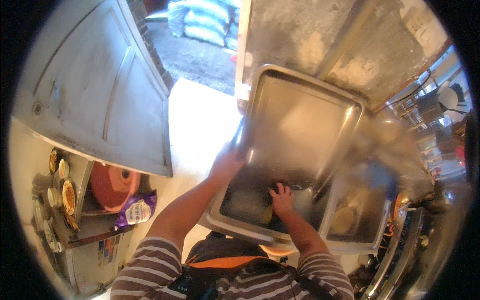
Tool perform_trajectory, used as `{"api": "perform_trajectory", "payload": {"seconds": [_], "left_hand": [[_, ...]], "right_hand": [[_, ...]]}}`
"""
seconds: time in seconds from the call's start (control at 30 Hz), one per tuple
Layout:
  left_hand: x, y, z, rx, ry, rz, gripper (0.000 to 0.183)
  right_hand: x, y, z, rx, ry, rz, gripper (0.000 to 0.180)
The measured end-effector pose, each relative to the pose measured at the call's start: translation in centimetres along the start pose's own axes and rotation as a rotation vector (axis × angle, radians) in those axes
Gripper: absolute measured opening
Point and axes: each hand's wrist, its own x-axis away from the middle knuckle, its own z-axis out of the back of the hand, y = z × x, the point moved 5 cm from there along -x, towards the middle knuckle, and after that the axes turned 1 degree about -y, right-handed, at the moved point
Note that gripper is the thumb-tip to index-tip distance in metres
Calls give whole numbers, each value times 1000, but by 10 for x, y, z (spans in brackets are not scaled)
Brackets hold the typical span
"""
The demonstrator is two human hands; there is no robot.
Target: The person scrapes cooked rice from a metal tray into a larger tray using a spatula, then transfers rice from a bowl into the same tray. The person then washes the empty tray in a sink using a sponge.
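Note:
A large rectangular stainless steel tray (300,123) with a raised rim is tilted up over the near sink basin (243,204). My left hand (228,165), blurred, grips the tray's left edge, and the fingers behind the rim are hidden. Below the tray's lower part, my right hand (282,198) reaches over the basin with its fingers apart and slightly bent. Dark shadow around those fingertips hides whether they touch the tray's lower edge. Right of this basin is a second metal basin (358,221) with a round pale object (343,219) in it.
A pale panelled door (108,90) stands ajar on the left, with stacked sacks (206,20) outside the doorway. Shelving at lower left holds a red basin (114,185) and a purple printed bag (138,210). A stained wall (285,37) rises behind the sink. Cluttered racks (431,108) line the right.

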Motion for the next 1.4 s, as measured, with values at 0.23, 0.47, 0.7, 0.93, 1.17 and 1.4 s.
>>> {"api": "perform_trajectory", "payload": {"seconds": [0.23,0.47,0.7,0.93,1.17,1.4], "left_hand": [[-8,-1,-12,-354,119,-260,43],[-9,7,-6,-384,33,-212,48],[-12,10,-10,-434,63,-210,55],[-14,14,-12,-469,27,-222,66],[-11,1,-11,-518,25,-177,66],[-16,1,-14,-554,11,-170,66]], "right_hand": [[-57,51,75,-415,349,-337,36],[-242,7,231,-135,662,-22,51],[-230,64,206,259,420,-22,53],[-129,191,208,282,779,-424,58],[-255,29,200,-189,1005,-498,68],[-256,37,183,45,630,186,53]]}}
